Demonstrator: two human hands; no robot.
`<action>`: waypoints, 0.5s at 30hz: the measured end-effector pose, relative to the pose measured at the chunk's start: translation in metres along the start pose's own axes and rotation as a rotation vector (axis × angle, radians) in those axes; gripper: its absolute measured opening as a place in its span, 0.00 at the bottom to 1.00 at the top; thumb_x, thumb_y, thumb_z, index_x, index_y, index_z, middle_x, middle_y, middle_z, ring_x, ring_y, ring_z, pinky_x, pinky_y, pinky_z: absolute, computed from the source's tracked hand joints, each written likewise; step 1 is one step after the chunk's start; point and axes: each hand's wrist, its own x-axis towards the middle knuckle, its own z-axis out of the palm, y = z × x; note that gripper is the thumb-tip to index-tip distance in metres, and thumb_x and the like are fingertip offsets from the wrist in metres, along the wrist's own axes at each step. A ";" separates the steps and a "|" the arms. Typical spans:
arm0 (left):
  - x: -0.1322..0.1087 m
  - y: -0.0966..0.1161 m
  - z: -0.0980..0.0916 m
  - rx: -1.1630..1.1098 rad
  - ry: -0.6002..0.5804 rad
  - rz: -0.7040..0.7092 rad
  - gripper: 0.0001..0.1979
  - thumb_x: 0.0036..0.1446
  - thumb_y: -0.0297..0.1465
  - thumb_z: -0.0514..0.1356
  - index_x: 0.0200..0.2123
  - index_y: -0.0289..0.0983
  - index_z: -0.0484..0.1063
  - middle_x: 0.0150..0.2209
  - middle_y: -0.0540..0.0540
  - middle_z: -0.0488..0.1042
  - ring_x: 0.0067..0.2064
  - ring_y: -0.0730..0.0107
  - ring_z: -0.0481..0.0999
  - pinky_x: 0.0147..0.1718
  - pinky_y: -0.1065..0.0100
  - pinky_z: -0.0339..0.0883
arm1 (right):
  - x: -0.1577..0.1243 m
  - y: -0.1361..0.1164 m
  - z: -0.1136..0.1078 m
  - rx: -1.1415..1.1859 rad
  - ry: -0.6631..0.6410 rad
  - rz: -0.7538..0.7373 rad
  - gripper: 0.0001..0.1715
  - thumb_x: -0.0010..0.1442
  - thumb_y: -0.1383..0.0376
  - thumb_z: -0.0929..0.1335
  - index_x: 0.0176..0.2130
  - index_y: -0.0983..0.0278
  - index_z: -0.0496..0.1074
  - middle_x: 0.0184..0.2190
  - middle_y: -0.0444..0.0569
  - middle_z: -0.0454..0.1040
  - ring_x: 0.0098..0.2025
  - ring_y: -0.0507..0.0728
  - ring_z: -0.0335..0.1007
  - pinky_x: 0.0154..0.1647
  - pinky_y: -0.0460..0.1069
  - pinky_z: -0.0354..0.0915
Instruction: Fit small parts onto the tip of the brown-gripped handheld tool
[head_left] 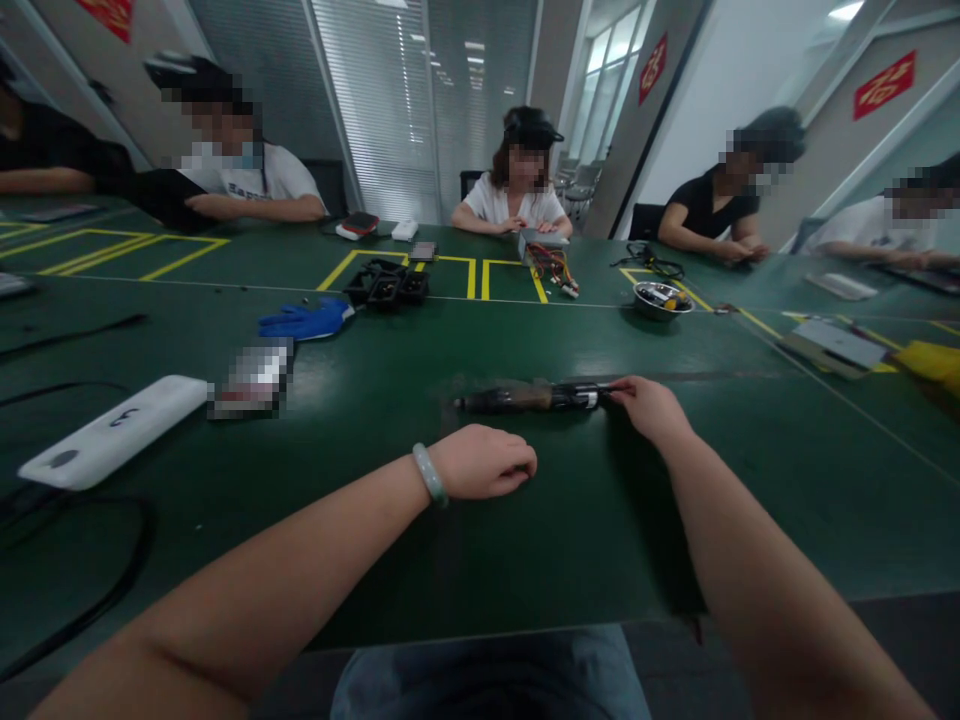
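Observation:
A folded dark umbrella-like object (517, 399) lies lengthwise across the green table (525, 580), with a pale label near its right end. My right hand (649, 405) pinches that right end between thumb and fingers. Nearer to me, my left hand (487, 462) rests low over the table with its fingers curled together and a pale green bangle on the wrist. It is apart from the dark object, and nothing shows in its fingers.
To the left are a white power strip-like case (116, 430), a blue glove (306, 320) and black cables. Black fan-like parts (386, 285), a metal box with wires (545, 246) and a metal bowl (662, 301) stand farther back. Several people sit across the table.

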 end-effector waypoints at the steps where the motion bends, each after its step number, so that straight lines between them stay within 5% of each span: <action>1: -0.001 -0.001 0.000 -0.009 0.001 -0.008 0.07 0.60 0.30 0.56 0.42 0.40 0.70 0.38 0.49 0.74 0.37 0.70 0.73 0.36 0.69 0.65 | 0.002 0.014 -0.007 -0.017 -0.008 0.023 0.15 0.59 0.61 0.67 0.46 0.61 0.76 0.38 0.50 0.76 0.38 0.56 0.69 0.37 0.49 0.59; 8: -0.002 0.000 0.000 -0.037 0.002 -0.038 0.07 0.58 0.31 0.58 0.41 0.41 0.71 0.37 0.51 0.74 0.35 0.72 0.73 0.31 0.70 0.63 | -0.015 0.122 -0.061 -0.110 0.016 0.280 0.18 0.59 0.59 0.67 0.46 0.64 0.76 0.40 0.60 0.75 0.36 0.60 0.70 0.36 0.53 0.59; 15: -0.002 -0.001 -0.001 -0.064 -0.001 -0.053 0.07 0.59 0.32 0.58 0.41 0.41 0.71 0.34 0.52 0.73 0.33 0.73 0.71 0.30 0.70 0.62 | -0.022 0.229 -0.082 -0.194 0.071 0.493 0.20 0.55 0.56 0.69 0.47 0.59 0.76 0.46 0.61 0.74 0.40 0.65 0.70 0.38 0.57 0.60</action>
